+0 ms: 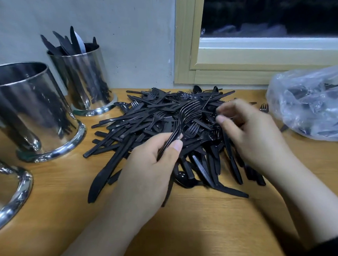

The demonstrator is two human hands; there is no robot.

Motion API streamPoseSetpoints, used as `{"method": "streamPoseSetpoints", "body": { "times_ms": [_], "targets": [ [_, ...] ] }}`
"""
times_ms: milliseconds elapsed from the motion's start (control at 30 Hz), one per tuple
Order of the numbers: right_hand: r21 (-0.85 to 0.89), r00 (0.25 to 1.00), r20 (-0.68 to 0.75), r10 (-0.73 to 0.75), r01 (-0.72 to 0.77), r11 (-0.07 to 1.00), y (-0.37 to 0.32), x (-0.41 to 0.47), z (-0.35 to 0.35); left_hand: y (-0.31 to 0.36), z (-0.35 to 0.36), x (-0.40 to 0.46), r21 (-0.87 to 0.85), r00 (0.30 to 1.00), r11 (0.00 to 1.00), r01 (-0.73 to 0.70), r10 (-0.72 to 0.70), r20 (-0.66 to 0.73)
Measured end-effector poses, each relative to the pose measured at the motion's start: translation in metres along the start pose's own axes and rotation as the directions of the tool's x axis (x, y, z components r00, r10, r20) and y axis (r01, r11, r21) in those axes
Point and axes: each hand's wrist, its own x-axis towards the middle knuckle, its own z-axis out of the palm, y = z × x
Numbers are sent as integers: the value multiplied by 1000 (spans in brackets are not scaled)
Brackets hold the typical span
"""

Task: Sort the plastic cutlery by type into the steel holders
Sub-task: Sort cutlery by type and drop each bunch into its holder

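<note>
- Step in hand: gathering forks out of the mixed cutlery pile (164,128) at mid-desk (209,233).
- Your left hand (146,168) pinches a small bunch of forks (185,117) by the handles, thumb over fingers.
- Fork axis runs from about 7 o'clock (handles, in your grip) to 1 o'clock (tines, raised over the pile).
- Your right hand (248,131) has its fingers curled over the pile at 3 o'clock; blurred, so you cannot tell if it pinches a piece.
- Knife holder (83,77) at 11 o'clock holds knives; large holder (26,111) at 9 o'clock shows no cutlery above its rim.
- Next, by judgement: add the next fork with tines aligned, then carry the bunch to a holder without knives.
- Plastic bag (310,104) at 3 o'clock holds more cutlery.
</note>
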Motion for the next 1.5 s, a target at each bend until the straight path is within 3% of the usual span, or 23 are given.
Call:
{"method": "streamPoseSetpoints", "body": {
  "times_ms": [100, 167, 400, 600, 800, 967, 1033, 1167, 1333, 1367, 1500],
  "targets": [
    [-318, 970, 232, 73, 5, 948, 22, -2, 6, -5, -2, 2, -68, 999, 998, 0, -4, -51],
    [-354, 945, 306, 116, 0, 935, 23, -4, 10, -9, -4, 4, -132, 996, 991, 11, -23, -85],
    [-357, 950, 307, 64, 52, 933, 25, -6, 21, -16, -3, 5, -149, 995, 989, 10, -24, -97],
    [-317, 988, 153, -4, 53, 947, 34, -3, 23, -18, -2, 6, -177, 991, 984, -18, -5, -132],
    [-176, 983, -89, -162, 144, 974, 25, 2, 2, -15, -8, 10, -189, 956, 981, -48, -10, -294],
    [114, 975, -32, -218, 220, 969, -8, -7, -4, -10, -14, 7, -14, 921, 996, -91, 79, -382],
    [136, 971, -36, -237, 240, 961, -19, -11, -2, -8, -14, 6, 46, 934, 996, -72, 83, -348],
    [180, 980, -117, -164, 183, 967, -32, -16, 6, -7, -6, 3, 87, 988, 996, -9, 22, -155],
    [253, 989, -140, -39, 74, 965, -30, -17, 15, -4, -2, 1, 151, 990, 988, 29, -7, -142],
    [214, 994, -109, -11, 34, 976, -23, -14, 16, -6, -3, 2, 104, 988, 994, 41, -24, -154],
    [-231, 988, 149, 27, 9, 973, 7, -10, 21, -12, -8, 6, -84, 977, 993, 83, -98, -191]
  ]
}}
